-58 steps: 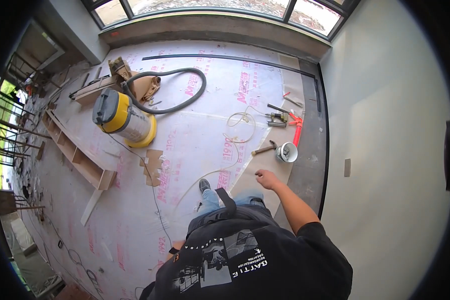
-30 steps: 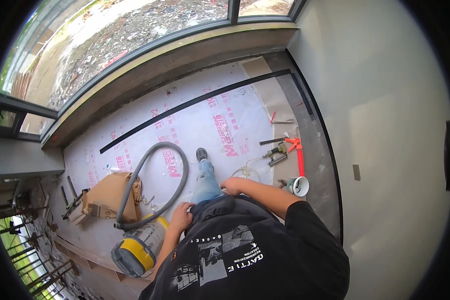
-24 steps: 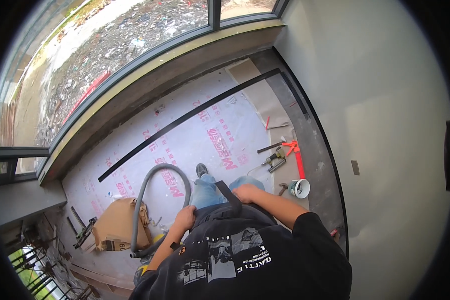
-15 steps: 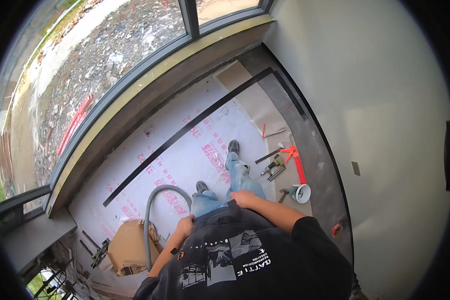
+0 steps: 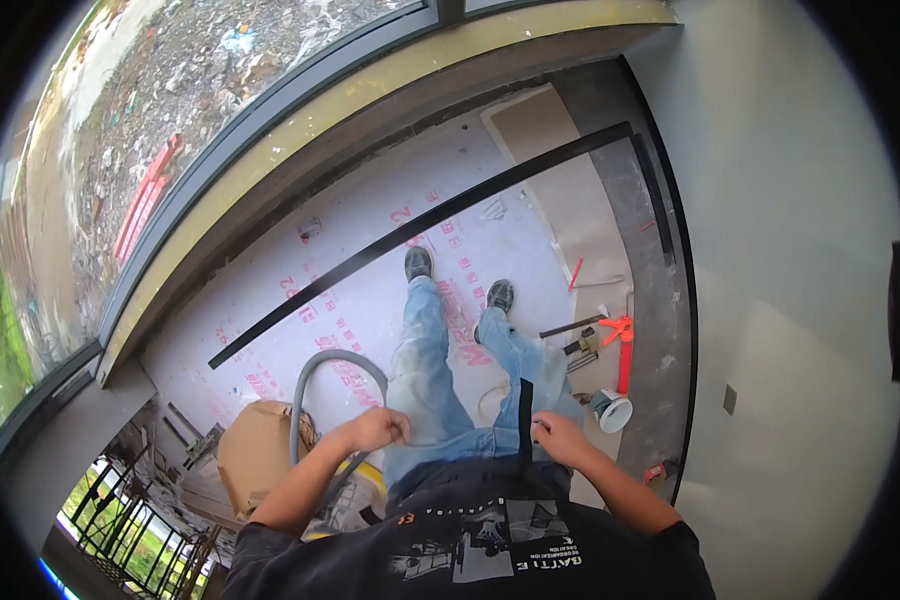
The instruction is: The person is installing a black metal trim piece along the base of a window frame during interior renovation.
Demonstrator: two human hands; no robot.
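My left hand [image 5: 378, 428] is at the left thigh of the faded blue jeans [image 5: 420, 350], its fingers curled; whether they hold anything is hidden. My right hand [image 5: 555, 437] is curled just right of a hanging black strap [image 5: 526, 410] at the front of the jeans; I cannot tell what is in its fingers. Beyond my shoes, a long black strip [image 5: 420, 222] lies diagonally on the printed protective sheet. To the right lie a red caulking gun [image 5: 624, 362], a dark power tool [image 5: 580, 345] and a white bucket [image 5: 614, 412].
A grey hose [image 5: 315, 365] loops left of my legs, beside a cardboard piece [image 5: 250, 450] and a partly hidden yellow vacuum [image 5: 370, 470]. A window ledge [image 5: 270, 140] curves along the far side; a pale wall [image 5: 790, 300] stands on the right. A small red object [image 5: 658, 472] lies near it.
The view has swung toward the window. My feet have stepped nearer the black strip. My hands have come away from the waistband to the front of the jeans, lower on the thighs.
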